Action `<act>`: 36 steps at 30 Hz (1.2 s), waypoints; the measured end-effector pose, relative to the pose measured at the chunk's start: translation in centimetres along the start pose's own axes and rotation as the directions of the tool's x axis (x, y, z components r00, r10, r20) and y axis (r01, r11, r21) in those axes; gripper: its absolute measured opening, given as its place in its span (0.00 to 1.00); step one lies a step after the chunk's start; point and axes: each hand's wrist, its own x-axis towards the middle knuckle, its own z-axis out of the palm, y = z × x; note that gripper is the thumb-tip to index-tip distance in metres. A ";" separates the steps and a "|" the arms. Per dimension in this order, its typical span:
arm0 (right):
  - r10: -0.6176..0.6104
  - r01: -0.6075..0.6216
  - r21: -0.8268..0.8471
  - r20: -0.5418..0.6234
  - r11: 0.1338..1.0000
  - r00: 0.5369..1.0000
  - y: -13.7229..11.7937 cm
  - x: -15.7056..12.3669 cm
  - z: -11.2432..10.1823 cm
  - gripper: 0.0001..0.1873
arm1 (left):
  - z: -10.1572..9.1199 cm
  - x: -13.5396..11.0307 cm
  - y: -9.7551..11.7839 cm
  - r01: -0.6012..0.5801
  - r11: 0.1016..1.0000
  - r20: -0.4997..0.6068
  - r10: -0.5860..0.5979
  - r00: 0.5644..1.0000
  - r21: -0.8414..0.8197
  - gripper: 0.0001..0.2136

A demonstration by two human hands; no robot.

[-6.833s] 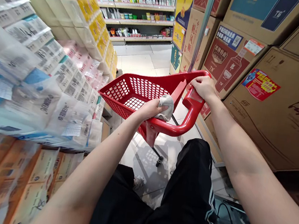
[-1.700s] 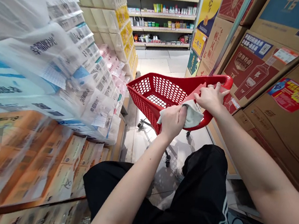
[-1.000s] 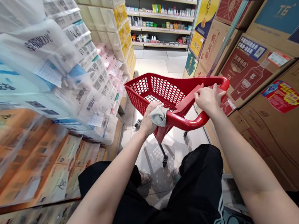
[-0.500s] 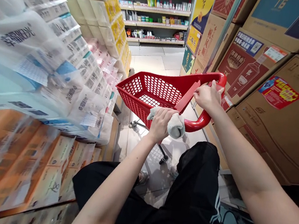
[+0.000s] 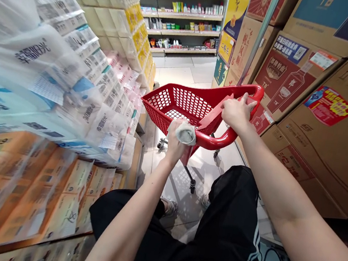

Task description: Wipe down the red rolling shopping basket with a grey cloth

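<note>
A red plastic shopping cart [image 5: 214, 142] with a perforated basket and a looped handle stands in front of my legs. Its basket holds nothing that I can see. My left hand [image 5: 176, 144] is closed around a crumpled pale grey cloth [image 5: 186, 134] at the near side rim, where the handle joins the basket. The cloth bulges out beside the fingers and touches the rim. My right hand [image 5: 236, 114] grips the cart at the flat red panel inside the handle loop, thumb and fingers curled over it; part of that grip is hidden.
On the left, wrapped tissue packs [image 5: 99, 114] are stacked above orange packs [image 5: 22, 187]. Cardboard cartons [image 5: 323, 141] rise on the right, close to the handle. Shelves of small bottles [image 5: 189, 17] stand at the aisle's end. Tiled floor [image 5: 181, 76] lies beyond the cart.
My left hand and the cloth have slid left and a little forward along the cart's rim. The cart has turned slightly. My right hand has shifted slightly left, its fingers more spread.
</note>
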 end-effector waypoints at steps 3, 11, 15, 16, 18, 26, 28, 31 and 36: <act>-0.002 0.002 0.011 -0.006 1.000 1.000 0.5 0.3 0.3 0.24 | -0.1 0.8 2.3 -0.016 1.000 0.061 0.017 0.998 -0.016 0.14; 0.002 -0.002 0.004 0.047 1.000 0.999 1.3 -0.1 -0.1 0.22 | -0.1 1.3 3.8 -0.171 0.985 0.200 0.171 0.965 -0.016 0.16; 0.006 -0.006 0.018 0.021 1.000 1.000 0.8 -0.6 -0.3 0.23 | 0.0 0.6 1.2 -0.097 0.995 0.081 0.097 0.992 -0.005 0.12; 0.009 -0.009 0.021 0.011 1.000 1.000 0.6 -0.7 -0.3 0.22 | -0.1 0.4 0.6 -0.064 0.998 0.045 0.064 0.997 0.002 0.12; 0.012 -0.012 0.024 -0.005 1.000 1.000 0.3 -0.9 -0.3 0.22 | -0.3 0.2 0.0 -0.012 1.000 -0.005 0.012 1.000 0.011 0.13; 0.026 -0.026 0.000 -0.022 1.000 0.999 0.2 -0.6 0.0 0.23 | 1.7 -3.1 7.7 -0.053 0.998 -0.049 0.055 0.997 0.041 0.23; 0.025 -0.025 -0.012 -0.036 1.000 0.999 0.2 -0.6 0.0 0.24 | 2.5 -3.6 9.3 -0.104 0.992 -0.059 0.108 0.992 0.067 0.23; 0.012 -0.013 -0.019 -0.026 1.000 1.000 0.3 -0.8 -0.1 0.25 | 2.6 -3.1 9.0 -0.169 0.983 -0.069 0.173 0.982 0.068 0.21; 0.002 -0.002 -0.003 -0.010 1.000 1.000 0.2 -0.8 -0.4 0.25 | 0.7 -0.1 5.8 -0.169 0.985 0.072 0.167 0.983 0.025 0.14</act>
